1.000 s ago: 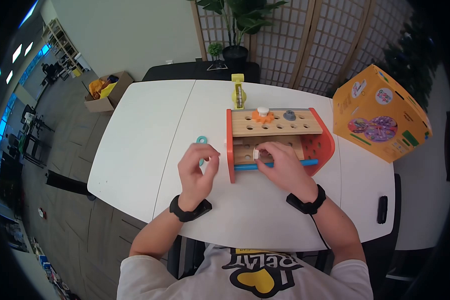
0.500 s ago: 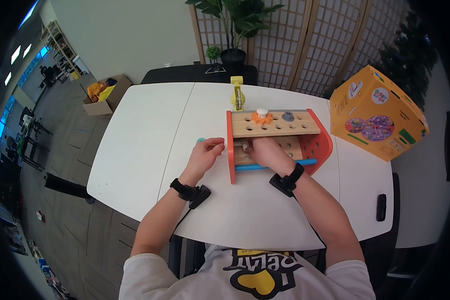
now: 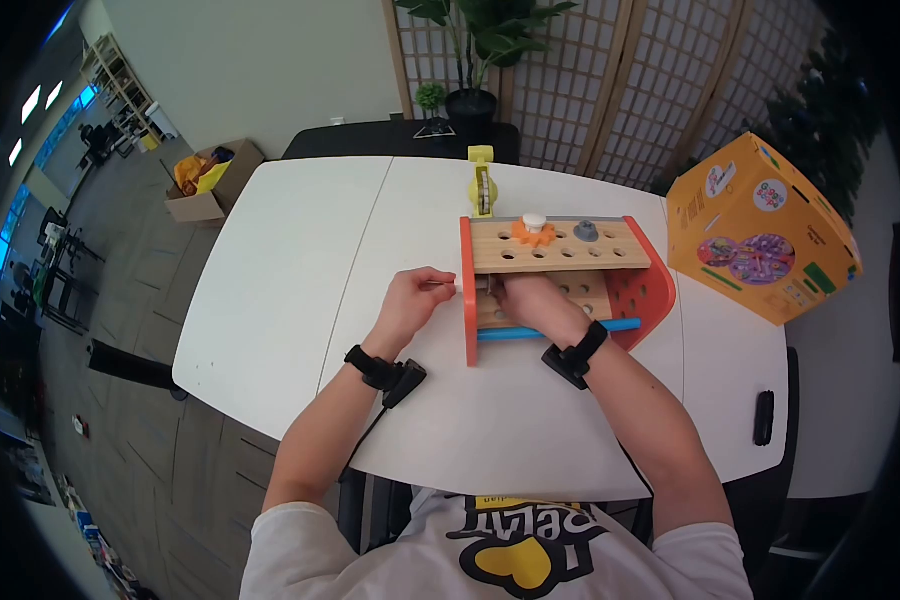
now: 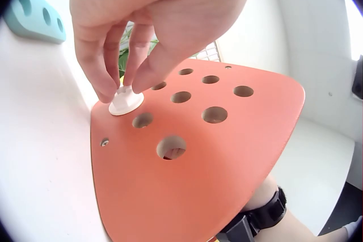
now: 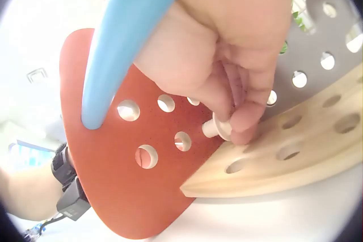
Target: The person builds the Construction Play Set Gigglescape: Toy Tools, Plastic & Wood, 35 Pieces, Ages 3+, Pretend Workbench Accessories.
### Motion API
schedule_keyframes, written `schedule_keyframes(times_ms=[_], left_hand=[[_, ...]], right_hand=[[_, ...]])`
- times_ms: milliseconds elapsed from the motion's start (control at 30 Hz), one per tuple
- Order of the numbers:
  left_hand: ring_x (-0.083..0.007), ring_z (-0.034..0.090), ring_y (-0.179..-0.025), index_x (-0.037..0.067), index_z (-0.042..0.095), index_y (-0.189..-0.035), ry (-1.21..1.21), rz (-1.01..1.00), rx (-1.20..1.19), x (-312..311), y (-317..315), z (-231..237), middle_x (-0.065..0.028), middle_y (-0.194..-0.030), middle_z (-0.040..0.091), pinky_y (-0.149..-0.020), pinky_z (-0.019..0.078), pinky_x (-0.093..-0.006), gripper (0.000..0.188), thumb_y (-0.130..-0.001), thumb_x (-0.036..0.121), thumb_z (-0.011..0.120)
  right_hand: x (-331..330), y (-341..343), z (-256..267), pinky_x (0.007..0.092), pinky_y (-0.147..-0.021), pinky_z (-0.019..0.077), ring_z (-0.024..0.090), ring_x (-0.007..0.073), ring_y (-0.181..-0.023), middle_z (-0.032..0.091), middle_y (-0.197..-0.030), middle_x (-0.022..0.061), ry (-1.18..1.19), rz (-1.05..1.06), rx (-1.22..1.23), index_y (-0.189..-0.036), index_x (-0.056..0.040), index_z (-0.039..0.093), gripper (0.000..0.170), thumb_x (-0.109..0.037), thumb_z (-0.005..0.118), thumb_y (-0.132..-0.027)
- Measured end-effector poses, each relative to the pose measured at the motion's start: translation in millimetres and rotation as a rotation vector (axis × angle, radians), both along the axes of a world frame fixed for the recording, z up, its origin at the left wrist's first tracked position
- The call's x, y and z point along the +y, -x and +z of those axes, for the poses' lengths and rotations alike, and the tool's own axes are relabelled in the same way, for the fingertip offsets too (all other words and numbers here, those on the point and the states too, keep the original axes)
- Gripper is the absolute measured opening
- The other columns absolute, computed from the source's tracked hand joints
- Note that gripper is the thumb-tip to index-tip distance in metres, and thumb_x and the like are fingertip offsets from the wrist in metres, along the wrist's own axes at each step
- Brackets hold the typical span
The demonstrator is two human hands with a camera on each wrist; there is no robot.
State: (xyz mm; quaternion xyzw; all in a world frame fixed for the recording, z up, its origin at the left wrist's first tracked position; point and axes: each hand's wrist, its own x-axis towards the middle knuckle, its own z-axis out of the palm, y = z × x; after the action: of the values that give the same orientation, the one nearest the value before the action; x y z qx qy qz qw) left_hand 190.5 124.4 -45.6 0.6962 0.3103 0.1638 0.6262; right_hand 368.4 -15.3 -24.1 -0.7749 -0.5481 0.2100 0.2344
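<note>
A wooden toy workbench with red side panels (image 3: 471,335) and a holed top board (image 3: 620,259) stands on the white table. Outside its left panel, my left hand (image 3: 413,305) pinches the head of a white toy bolt (image 4: 126,103) set in a hole. Beneath the top board, fingertips of my right hand (image 3: 538,303) pinch a white, flanged toy nut (image 5: 222,127) against the panel's inner side. A short pale shaft shows between nut and panel in the right wrist view. A blue rod (image 3: 620,325) crosses the bench front below the right hand.
An orange gear (image 3: 537,238) under a white knob and a grey piece (image 3: 586,232) sit on the top board. Behind stands a yellow-green toy (image 3: 482,188). A teal holed strip (image 4: 37,18) lies left; a large orange box (image 3: 760,230) and black case (image 3: 763,418) are right.
My right hand has carried the white nut left and inward, to the left panel's inside. The left hand has closed in on the bolt outside. Over the last half second both stay nearly in place.
</note>
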Motion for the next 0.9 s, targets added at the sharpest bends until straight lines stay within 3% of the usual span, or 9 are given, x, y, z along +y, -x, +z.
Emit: schedule_keyframes(times_ms=[167,267,467,567,700,900], left_hand=[[-0.0180,0.071,-0.098,-0.008,0.072,-0.113,0.030,0.012,-0.013,0.6,-0.9,-0.2,-0.0145,-0.104,0.076,-0.090,0.0557,-0.0297,0.023,-0.093,0.003,0.070],[-0.0181,0.071,-0.097,-0.008,0.073,-0.112,0.038,0.017,-0.007,2.2,-2.7,-3.4,-0.0138,-0.103,0.076,-0.090,0.0559,-0.0299,0.021,-0.093,0.002,0.071],[-0.0176,0.071,-0.096,-0.008,0.073,-0.110,0.022,0.012,-0.040,2.2,-2.4,-3.9,-0.0133,-0.101,0.076,-0.089,0.0559,-0.0297,0.019,-0.092,0.000,0.071],[-0.0173,0.071,-0.096,-0.008,0.073,-0.109,0.030,0.008,-0.036,2.7,-2.7,-3.9,-0.0131,-0.101,0.076,-0.089,0.0558,-0.0294,0.019,-0.092,0.000,0.070],[-0.0168,0.071,-0.095,-0.008,0.073,-0.109,0.037,0.019,-0.038,2.1,-2.9,-4.6,-0.0129,-0.100,0.076,-0.089,0.0558,-0.0291,0.018,-0.092,0.000,0.070],[-0.0168,0.070,-0.095,-0.007,0.073,-0.107,0.049,0.021,-0.042,1.1,-2.6,-2.9,-0.0125,-0.100,0.076,-0.089,0.0557,-0.0291,0.016,-0.092,0.000,0.070]], right_hand=[[2.9,0.1,-5.3,0.0467,-0.086,0.0534,0.067,0.0423,-0.100,0.069,-0.107,0.0245,-0.003,-0.001,-0.020,-0.109,0.0015,0.064,0.017,-0.008,0.061,-0.096],[3.4,3.8,8.5,0.0453,-0.093,0.0551,0.066,0.0410,-0.111,0.069,-0.117,0.0242,0.099,0.004,-0.016,-0.117,0.0008,0.065,0.026,-0.002,0.060,-0.092],[-2.3,6.8,26.1,0.0458,-0.096,0.0543,0.065,0.0400,-0.115,0.069,-0.120,0.0234,0.218,-0.004,0.067,-0.118,0.0007,0.066,0.026,-0.007,0.058,-0.094],[-0.2,1.2,1.9,0.0449,-0.087,0.0535,0.067,0.0403,-0.102,0.070,-0.106,0.0217,0.095,0.020,0.019,-0.107,-0.0001,0.065,0.018,-0.008,0.061,-0.092],[7.2,0.7,-9.7,0.0451,-0.088,0.0536,0.067,0.0397,-0.106,0.070,-0.109,0.0219,0.083,-0.023,0.019,-0.108,0.0001,0.065,0.018,-0.009,0.060,-0.093],[2.4,6.5,14.9,0.0454,-0.091,0.0538,0.066,0.0403,-0.110,0.069,-0.115,0.0231,0.183,-0.041,0.057,-0.113,-0.0001,0.065,0.020,-0.009,0.058,-0.096]])
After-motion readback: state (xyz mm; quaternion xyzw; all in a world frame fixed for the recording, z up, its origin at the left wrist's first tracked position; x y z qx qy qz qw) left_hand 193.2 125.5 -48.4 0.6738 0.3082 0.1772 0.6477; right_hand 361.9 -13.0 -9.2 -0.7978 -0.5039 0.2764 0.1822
